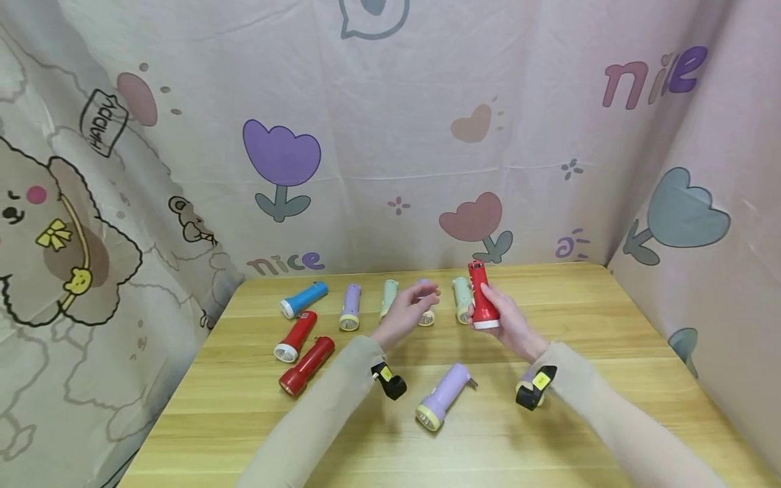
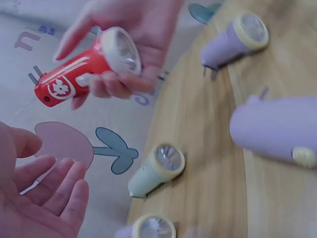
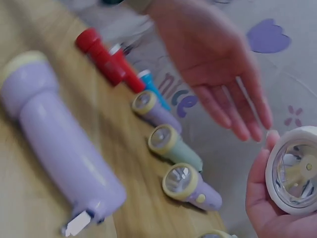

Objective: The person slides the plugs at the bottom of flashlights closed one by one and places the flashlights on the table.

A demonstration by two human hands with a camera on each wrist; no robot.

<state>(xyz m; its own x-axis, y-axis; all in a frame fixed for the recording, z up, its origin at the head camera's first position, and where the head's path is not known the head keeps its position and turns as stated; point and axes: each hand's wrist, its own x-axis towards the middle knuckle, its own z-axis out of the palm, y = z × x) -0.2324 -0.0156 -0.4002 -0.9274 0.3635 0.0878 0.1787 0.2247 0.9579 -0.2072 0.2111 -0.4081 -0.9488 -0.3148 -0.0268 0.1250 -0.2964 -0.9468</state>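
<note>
My right hand (image 1: 511, 324) grips a red flashlight (image 1: 482, 293) with a white lens rim, raised above the table's far side. In the left wrist view, the red flashlight (image 2: 64, 82) has a white flower emblem and two metal plug prongs sticking out of its tail. My left hand (image 1: 410, 310) is held up to the left of it, holding nothing. Its fingers are loosely extended in the right wrist view, where the left hand (image 3: 213, 64) is apart from the flashlight's clear lens (image 3: 297, 171).
Along the back lie a blue flashlight (image 1: 304, 299), purple (image 1: 350, 305) and pale green ones (image 1: 462, 298). Two red flashlights (image 1: 308, 364) lie at left. A purple flashlight (image 1: 448, 392) with prongs out lies in front; another (image 1: 526, 381) is partly hidden by the right wrist. A printed curtain (image 1: 390, 135) stands behind.
</note>
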